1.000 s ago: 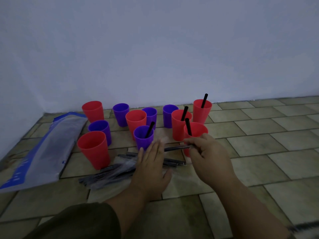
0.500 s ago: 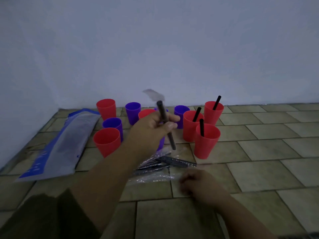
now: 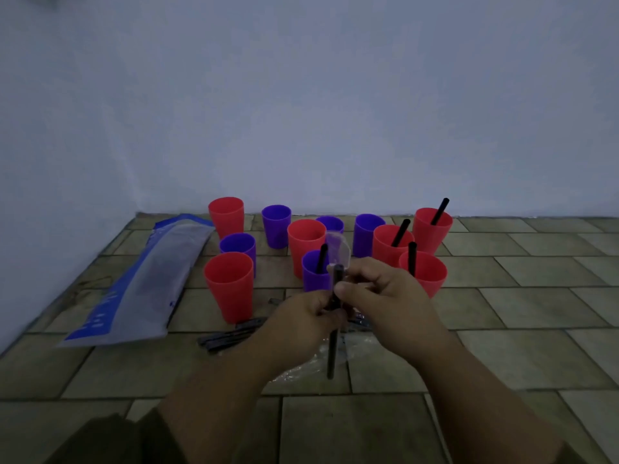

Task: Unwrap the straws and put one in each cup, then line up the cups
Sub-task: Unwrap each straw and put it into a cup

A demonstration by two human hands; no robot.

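A black straw (image 3: 331, 346) stands almost upright between my hands, a clear wrapper (image 3: 339, 249) sticking up from its top end. My left hand (image 3: 301, 321) grips the straw's middle. My right hand (image 3: 385, 296) pinches it near the top, by the wrapper. Behind stand several red and purple cups on the tiled floor. Three red cups on the right (image 3: 425, 272) and a small purple cup (image 3: 315, 272) each hold a black straw. The near-left red cup (image 3: 229, 284) holds none. More wrapped straws (image 3: 231, 336) lie on the floor under my hands.
A long blue and clear plastic bag (image 3: 144, 286) lies flat on the left. Crumpled clear wrappers (image 3: 321, 360) lie on the tiles below the straw. A pale wall rises right behind the cups and along the left.
My left hand lowered the wrapped straw toward me. My right hand rose from the floor and now pinches the straw's top end by the wrapper.
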